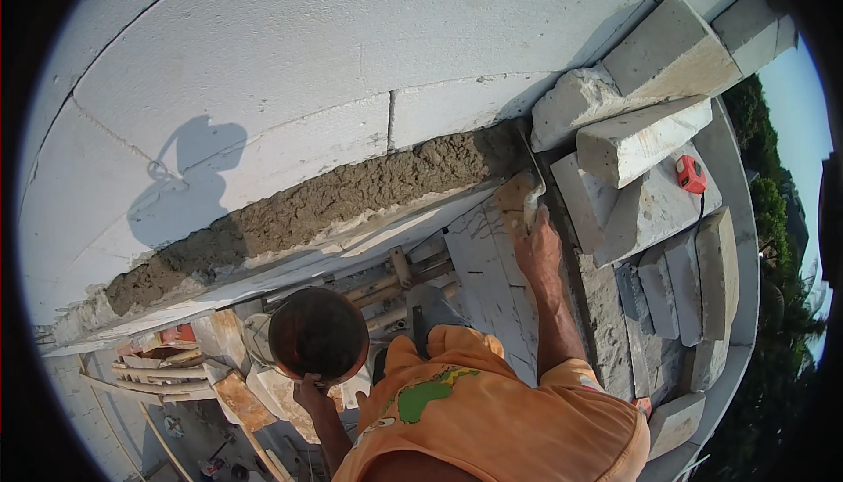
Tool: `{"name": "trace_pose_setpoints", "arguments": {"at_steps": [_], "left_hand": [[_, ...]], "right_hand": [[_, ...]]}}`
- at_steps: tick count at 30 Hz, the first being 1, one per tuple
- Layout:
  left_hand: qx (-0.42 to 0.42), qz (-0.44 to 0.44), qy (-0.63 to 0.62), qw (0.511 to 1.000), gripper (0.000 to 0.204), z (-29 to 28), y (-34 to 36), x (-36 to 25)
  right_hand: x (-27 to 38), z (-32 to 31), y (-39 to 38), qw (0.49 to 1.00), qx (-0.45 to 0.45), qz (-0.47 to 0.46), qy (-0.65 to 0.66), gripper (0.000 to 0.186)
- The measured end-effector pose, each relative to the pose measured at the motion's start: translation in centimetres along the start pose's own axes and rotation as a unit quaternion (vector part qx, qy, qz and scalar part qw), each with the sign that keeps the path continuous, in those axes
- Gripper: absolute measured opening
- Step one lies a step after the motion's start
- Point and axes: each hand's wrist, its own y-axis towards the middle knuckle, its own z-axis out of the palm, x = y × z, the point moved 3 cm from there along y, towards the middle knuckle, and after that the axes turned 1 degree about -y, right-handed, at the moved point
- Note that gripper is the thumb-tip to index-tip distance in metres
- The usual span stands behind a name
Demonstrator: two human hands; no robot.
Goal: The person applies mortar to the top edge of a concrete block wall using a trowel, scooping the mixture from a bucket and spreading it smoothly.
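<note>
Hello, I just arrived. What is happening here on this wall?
A person in an orange shirt is laying blocks. The right hand holds a trowel at the end of a fresh mortar bed on the white block wall. The left hand holds a round dark bowl below. Loose cut blocks and a red tape measure lie to the right.

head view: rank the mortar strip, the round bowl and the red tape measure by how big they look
1. mortar strip, longest by far
2. round bowl, though it sits nearer the camera, so it may look oversized
3. red tape measure, smallest
</note>
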Motion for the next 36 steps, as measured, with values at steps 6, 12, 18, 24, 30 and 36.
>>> {"name": "trace_pose_setpoints", "arguments": {"at_steps": [6,12,18,24,30,36], "left_hand": [[-0.002,-0.009,-0.017,1.000,0.029,-0.4,0.7,0.7],[0.000,-0.012,-0.001,1.000,0.019,-0.9,0.7,0.8],[-0.012,-0.001,0.023,1.000,0.013,-0.9,0.8,0.8],[-0.002,0.008,0.011,1.000,0.013,0.5,0.4,0.4],[0.007,0.025,0.007,1.000,0.009,1.6,-1.3,-1.3],[0.031,0.058,-0.003,0.998,0.007,2.1,-2.6,-2.1]], "right_hand": [[-1.0,-0.4,-0.8,0.992,-0.089,-0.067,-0.063,0.060],[-1.8,2.1,-0.4,0.982,-0.124,-0.113,-0.082,0.057],[-0.4,-0.4,-0.5,0.987,-0.105,-0.103,-0.056,0.055],[-0.3,-0.2,0.2,0.984,-0.116,-0.126,-0.047,0.053],[-1.6,0.8,1.4,0.995,-0.050,-0.081,-0.033,0.059],[4.4,-3.8,-4.1,0.989,0.040,-0.023,0.140,0.059]]}}
